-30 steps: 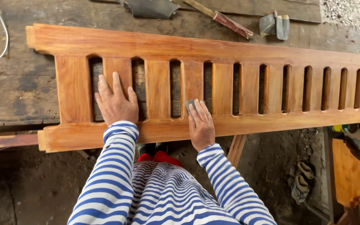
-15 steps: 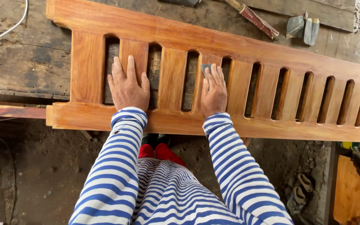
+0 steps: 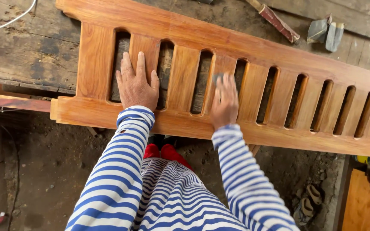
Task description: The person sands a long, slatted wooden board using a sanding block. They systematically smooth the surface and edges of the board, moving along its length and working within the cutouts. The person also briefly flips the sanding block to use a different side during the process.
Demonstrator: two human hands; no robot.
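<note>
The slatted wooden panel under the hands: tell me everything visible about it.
The slatted wooden panel is long, of reddish-orange, smooth-looking wood: two long rails joined by flat upright slats with round-topped slots between them. It lies flat on a rough, worn workbench, running off the right edge of the view, its near rail overhanging the dirt floor. The left hand presses flat on a slat near the left end. The blurred right hand holds a small grey pad against another slat.

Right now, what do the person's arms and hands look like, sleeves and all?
Both arms wear long sleeves with blue and white horizontal stripes, ending in snug cuffs at the wrists. The left hand is bare: no glove, ring or watch visible. The right hand is bare too, though motion-blurred. The left sleeve shows a small dark spot near the cuff.
</note>
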